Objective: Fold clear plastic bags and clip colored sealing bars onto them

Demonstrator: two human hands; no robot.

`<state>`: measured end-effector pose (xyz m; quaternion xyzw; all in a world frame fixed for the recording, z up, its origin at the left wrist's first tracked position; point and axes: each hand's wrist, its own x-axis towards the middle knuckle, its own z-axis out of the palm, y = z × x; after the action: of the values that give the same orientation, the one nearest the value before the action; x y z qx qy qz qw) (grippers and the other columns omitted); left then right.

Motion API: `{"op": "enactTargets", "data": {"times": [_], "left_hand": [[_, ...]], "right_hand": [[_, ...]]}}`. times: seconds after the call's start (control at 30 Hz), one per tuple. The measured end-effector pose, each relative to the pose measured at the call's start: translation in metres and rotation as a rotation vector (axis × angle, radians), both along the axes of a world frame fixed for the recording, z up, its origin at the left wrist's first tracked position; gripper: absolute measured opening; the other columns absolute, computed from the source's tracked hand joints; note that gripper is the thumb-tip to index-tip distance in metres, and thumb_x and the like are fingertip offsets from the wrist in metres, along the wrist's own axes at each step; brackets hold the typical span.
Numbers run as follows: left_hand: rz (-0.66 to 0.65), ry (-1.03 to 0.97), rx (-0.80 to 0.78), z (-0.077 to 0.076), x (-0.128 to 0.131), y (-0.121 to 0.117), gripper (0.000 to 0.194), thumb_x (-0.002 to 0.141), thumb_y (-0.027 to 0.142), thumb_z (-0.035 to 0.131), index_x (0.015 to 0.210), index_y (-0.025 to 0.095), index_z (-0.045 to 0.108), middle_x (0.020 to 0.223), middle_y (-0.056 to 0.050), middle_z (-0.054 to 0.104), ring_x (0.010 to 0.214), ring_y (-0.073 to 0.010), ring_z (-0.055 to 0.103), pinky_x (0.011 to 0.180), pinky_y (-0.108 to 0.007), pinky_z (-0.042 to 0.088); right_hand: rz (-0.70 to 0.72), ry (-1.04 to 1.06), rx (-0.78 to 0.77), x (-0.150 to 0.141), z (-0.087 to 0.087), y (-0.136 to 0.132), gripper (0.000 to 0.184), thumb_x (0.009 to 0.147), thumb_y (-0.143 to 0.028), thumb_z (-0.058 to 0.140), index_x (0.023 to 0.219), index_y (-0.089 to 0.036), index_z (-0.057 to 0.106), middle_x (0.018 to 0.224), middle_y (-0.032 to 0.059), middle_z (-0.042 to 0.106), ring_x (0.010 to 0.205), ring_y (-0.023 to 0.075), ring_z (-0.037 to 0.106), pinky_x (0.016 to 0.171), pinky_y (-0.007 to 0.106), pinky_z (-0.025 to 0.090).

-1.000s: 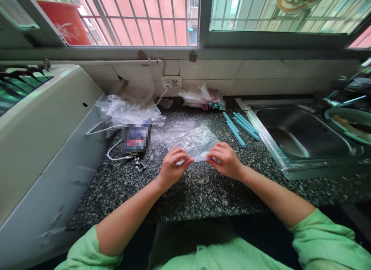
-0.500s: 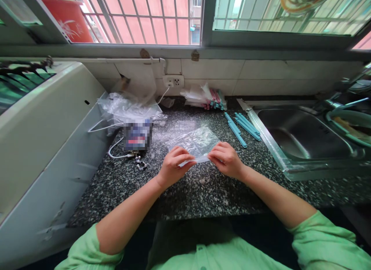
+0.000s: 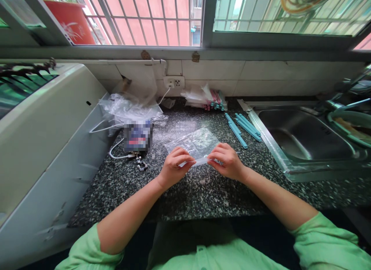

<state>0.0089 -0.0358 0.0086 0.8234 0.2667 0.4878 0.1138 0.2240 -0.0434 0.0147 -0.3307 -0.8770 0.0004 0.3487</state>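
Observation:
A clear plastic bag [image 3: 193, 141] lies on the speckled counter in front of me, its near edge a whitish folded strip. My left hand [image 3: 177, 164] pinches that edge at its left part. At the right part, my right hand [image 3: 224, 159] pinches the same edge between thumb and fingers. A short stretch of the strip shows between the two hands. The tip of something thin and light blue pokes out just right of my right hand. Beyond it lie several light blue plastic sealing sticks [image 3: 247, 126] on the counter.
A pile of clear bags with pink and blue strips [image 3: 207, 98] lies by the tiled wall. Crumpled plastic bags [image 3: 127, 107], a white cable [image 3: 116, 155] and a pixelated object [image 3: 138, 136] are at left. A steel sink [image 3: 304, 132] is at right, a socket [image 3: 174, 82] behind.
Both hands keep their pinch on the bag's near edge, with only a slight shift of the fingers. The view has moved a little; the other things lie as before.

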Motion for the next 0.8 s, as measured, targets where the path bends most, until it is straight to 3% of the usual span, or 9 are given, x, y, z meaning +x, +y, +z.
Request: {"op": "enactTargets", "data": {"times": [0.63, 0.8], "left_hand": [[0.035, 0.013, -0.045, -0.001, 0.001, 0.0, 0.014, 0.078, 0.019, 0.062, 0.065, 0.017, 0.06, 0.059, 0.001, 0.056, 0.059, -0.0111, 0.05, 0.058, -0.025, 0.043], [0.044, -0.008, -0.062, 0.0, 0.001, 0.0, 0.007, 0.075, 0.023, 0.066, 0.071, 0.018, 0.063, 0.064, 0.0, 0.059, 0.063, -0.0122, 0.053, 0.061, -0.026, 0.044]], "right_hand": [[-0.032, -0.016, 0.016, -0.008, 0.001, -0.003, 0.015, 0.084, -0.022, 0.051, 0.073, -0.019, 0.06, 0.071, 0.0022, 0.064, 0.07, 0.015, 0.05, 0.07, 0.031, 0.036], [-0.051, -0.027, 0.018, -0.016, 0.003, -0.005, 0.016, 0.085, -0.021, 0.05, 0.072, -0.019, 0.06, 0.071, 0.0014, 0.064, 0.072, 0.0153, 0.05, 0.07, 0.031, 0.034]]}}
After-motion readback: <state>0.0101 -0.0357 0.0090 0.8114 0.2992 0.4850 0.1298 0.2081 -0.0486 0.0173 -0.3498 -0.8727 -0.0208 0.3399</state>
